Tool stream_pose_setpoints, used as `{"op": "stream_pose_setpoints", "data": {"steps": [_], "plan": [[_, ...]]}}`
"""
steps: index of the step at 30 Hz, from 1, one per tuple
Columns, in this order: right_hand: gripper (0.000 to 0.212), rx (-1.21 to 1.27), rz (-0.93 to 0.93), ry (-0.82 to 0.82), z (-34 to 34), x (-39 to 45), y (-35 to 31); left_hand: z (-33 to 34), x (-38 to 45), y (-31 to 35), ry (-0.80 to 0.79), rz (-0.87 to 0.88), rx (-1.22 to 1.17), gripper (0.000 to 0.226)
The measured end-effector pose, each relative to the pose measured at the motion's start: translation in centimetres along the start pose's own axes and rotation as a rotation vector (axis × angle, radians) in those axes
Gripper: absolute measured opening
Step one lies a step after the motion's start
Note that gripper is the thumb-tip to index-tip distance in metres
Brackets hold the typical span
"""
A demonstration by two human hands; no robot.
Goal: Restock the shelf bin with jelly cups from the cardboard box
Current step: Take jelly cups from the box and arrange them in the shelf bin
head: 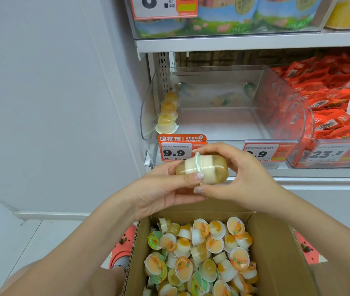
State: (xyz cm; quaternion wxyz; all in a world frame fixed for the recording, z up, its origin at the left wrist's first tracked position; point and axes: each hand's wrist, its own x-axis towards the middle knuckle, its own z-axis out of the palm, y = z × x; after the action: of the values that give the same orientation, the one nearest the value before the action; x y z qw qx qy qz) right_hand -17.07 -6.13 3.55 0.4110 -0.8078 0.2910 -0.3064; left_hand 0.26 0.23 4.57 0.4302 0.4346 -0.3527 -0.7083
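Observation:
Two jelly cups (204, 169) are pressed lid to lid between my hands, just in front of the shelf edge. My left hand (165, 189) grips the left cup and my right hand (240, 178) grips the right one. Below them the open cardboard box (276, 253) holds several loose jelly cups (201, 257) with orange and green lids. The clear shelf bin (223, 129) stands behind my hands. A short row of yellow jelly cups (167, 116) lines its left wall, and a few more lie at its back (249, 88).
Price tags (177, 152) hang on the shelf front. A bin of red snack packets (336, 107) sits to the right. An upper shelf (233, 41) carries bagged goods. A white wall (52, 103) stands to the left. Pink clogs (122, 246) flank the box.

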Motion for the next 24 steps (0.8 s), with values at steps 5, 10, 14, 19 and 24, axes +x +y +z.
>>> {"op": "stream_pose_setpoints", "data": {"steps": [5, 10, 14, 19, 24], "plan": [[0.057, -0.053, -0.055, 0.29, -1.8, 4.2, -1.6, -1.3, 0.3, 0.5, 0.333, 0.122, 0.488, 0.046], [0.061, -0.555, -0.16, -0.035, -3.7, 14.1, -2.3, -5.2, 1.1, 0.5, 0.535, 0.121, 0.911, 0.031], [0.06, -0.866, -0.281, -0.477, -1.3, 18.7, -0.2, -6.8, 2.0, 0.4, 0.57, 0.129, 1.156, 0.039], [0.042, -0.902, -0.376, -0.63, 2.0, 20.0, 1.2, -7.5, 2.6, 0.2, 0.556, 0.115, 1.299, 0.047], [0.027, -0.821, -0.331, -0.669, 2.7, 20.1, 3.2, -7.8, 2.7, 0.0, 0.546, 0.126, 1.309, 0.05]]}}
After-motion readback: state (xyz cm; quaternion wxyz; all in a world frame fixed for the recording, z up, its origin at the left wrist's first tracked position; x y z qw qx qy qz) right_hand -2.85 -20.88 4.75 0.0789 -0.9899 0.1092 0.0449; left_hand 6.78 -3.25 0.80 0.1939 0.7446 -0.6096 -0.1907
